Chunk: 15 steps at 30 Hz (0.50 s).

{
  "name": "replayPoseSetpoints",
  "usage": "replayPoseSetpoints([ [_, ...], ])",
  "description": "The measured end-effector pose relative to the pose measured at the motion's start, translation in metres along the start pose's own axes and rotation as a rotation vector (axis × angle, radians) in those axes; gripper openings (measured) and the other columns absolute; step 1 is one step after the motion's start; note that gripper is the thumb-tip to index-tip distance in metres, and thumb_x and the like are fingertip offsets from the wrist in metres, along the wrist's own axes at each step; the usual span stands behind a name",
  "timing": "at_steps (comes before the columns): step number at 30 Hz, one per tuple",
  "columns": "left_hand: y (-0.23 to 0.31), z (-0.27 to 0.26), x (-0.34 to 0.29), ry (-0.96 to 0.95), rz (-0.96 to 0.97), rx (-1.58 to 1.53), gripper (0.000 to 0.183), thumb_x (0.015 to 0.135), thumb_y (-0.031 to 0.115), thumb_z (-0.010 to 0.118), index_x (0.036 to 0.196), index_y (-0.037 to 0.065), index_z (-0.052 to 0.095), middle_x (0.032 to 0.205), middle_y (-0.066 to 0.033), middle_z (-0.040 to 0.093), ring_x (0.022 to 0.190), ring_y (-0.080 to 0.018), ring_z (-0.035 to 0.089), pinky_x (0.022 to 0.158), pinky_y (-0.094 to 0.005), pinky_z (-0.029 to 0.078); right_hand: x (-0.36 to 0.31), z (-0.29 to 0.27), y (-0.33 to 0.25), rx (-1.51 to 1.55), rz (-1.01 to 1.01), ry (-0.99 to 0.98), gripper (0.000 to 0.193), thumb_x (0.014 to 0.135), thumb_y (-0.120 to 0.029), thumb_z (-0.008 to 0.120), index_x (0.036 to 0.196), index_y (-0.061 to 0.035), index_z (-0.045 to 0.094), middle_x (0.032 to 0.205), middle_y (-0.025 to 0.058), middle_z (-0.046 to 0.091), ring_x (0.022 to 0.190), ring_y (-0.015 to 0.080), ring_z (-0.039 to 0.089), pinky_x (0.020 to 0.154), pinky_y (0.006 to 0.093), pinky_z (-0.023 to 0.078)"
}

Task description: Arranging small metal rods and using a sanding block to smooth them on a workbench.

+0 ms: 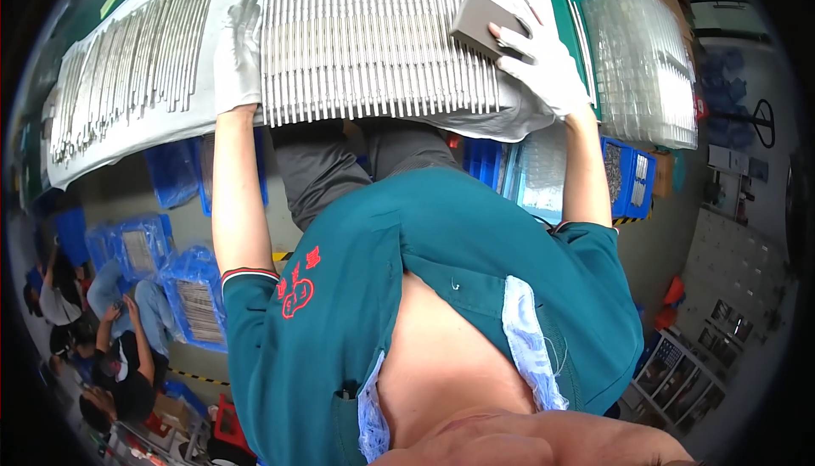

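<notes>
Many slim silvery metal rods [365,50] lie side by side in a wide, even row on the white-covered table [204,131]. My left hand [237,57], in a white glove, rests along the row's left end with its fingers stretched away from me. My right hand [541,65], also gloved, grips a flat grey-brown rectangular block [484,26] over the row's right end. The block is tilted, and its underside is hidden, so I cannot tell whether it touches the rods.
A looser group of rods [140,54] lies at the left. Clear plastic trays [641,58] are stacked at the right. Blue bins [628,179] stand below the table, and more blue crates [193,296] are on the floor at left, near seated people [127,364].
</notes>
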State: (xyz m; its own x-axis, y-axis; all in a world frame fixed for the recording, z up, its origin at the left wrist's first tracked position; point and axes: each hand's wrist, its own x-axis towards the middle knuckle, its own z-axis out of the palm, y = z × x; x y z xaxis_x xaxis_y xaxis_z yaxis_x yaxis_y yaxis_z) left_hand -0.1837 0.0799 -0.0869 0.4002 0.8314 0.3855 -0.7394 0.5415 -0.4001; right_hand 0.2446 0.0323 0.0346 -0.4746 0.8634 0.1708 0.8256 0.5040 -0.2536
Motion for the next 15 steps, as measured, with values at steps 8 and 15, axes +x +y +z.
replayPoseSetpoints([
  [8, -0.004, -0.005, -0.003, 0.046, 0.047, -0.031, 0.066, 0.098, 0.045, 0.039, 0.143, -0.003, 0.03, 0.149, -0.0179, 0.03, 0.14, -0.0255, 0.024, 0.116, -0.0382, 0.016, 0.005, 0.012, -0.015, -0.07, -0.096, -0.11, 0.04, 0.079, -0.023, 0.068, 0.118, -0.0243, 0.065, 0.13, 0.0114, 0.051, 0.11, 0.0296, 0.053, 0.097, 0.0371, 0.042],
  [15, -0.002, -0.003, -0.003, 0.046, 0.078, -0.05, 0.065, 0.099, 0.045, 0.038, 0.143, -0.003, 0.029, 0.148, -0.0185, 0.03, 0.139, -0.0254, 0.026, 0.116, -0.0386, 0.018, 0.022, 0.015, -0.029, -0.068, -0.162, -0.154, 0.037, 0.082, -0.022, 0.065, 0.119, -0.0226, 0.065, 0.132, 0.0108, 0.051, 0.115, 0.0289, 0.052, 0.095, 0.0343, 0.044],
])
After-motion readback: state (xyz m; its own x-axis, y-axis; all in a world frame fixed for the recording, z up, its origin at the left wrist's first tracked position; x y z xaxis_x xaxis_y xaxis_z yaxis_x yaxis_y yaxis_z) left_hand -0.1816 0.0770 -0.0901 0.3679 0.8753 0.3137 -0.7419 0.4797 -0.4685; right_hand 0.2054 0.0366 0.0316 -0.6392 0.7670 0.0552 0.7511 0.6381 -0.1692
